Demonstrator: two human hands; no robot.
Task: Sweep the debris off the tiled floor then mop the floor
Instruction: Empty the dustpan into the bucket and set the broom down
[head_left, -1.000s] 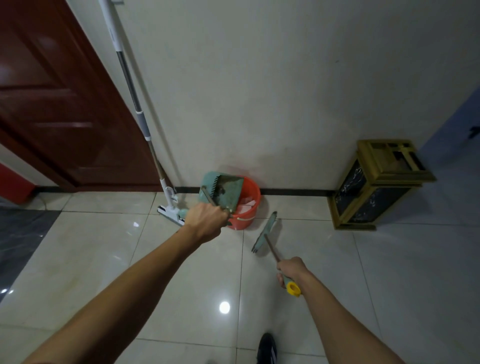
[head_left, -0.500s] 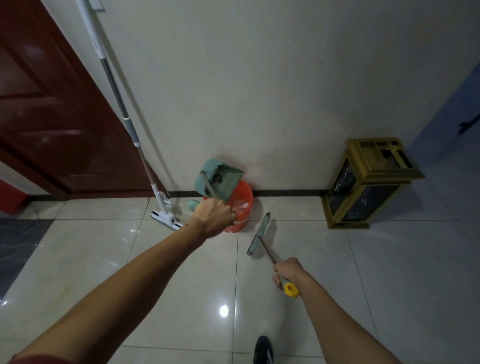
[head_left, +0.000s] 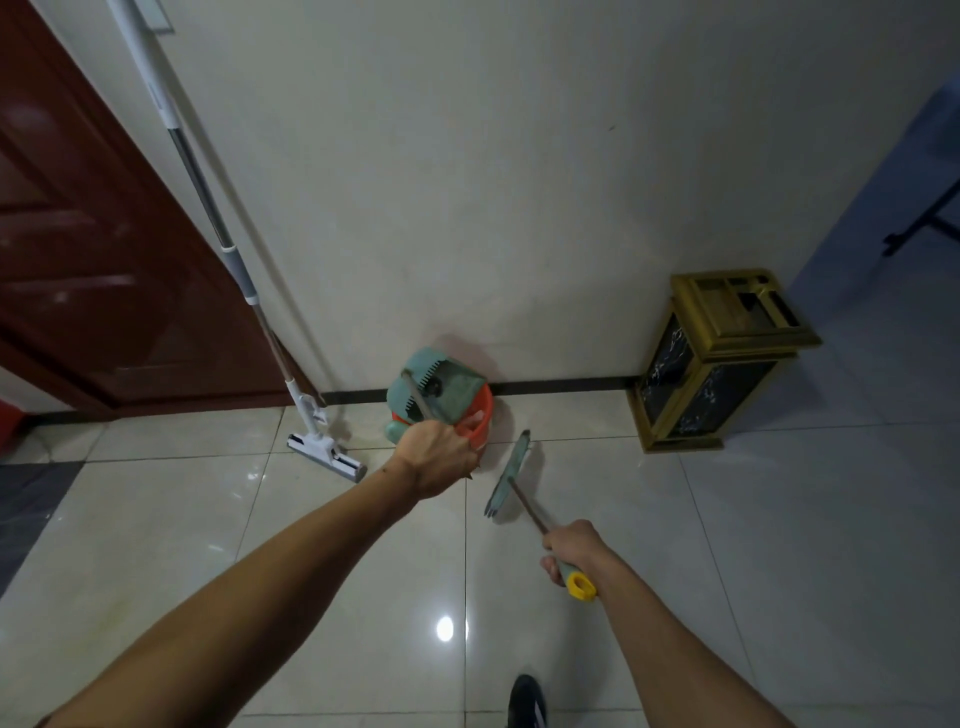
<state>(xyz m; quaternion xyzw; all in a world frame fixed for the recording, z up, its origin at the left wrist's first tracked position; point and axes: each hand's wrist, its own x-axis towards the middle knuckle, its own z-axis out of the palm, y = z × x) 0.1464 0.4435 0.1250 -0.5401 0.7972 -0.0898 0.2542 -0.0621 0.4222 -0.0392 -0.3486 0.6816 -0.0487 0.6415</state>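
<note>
head view: our left hand (head_left: 436, 457) still grips the handle of the teal dustpan (head_left: 436, 385), tilted over the orange bucket (head_left: 475, 421) as before. our right hand (head_left: 569, 548) keeps its clasp on the broom (head_left: 511, 475), head on the tiled floor (head_left: 727, 545), barely shifted.

Floor: glossy pale tiles (head_left: 779, 545)
On it: mop head (head_left: 327, 458), orange bucket (head_left: 480, 423), gold-framed bin (head_left: 711, 374) — all along the wall

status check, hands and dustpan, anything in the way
Left hand grips dustpan handle, pan tipped over orange bucket. Right hand grips broom, head on floor. Mop leans on wall, untouched.
</note>
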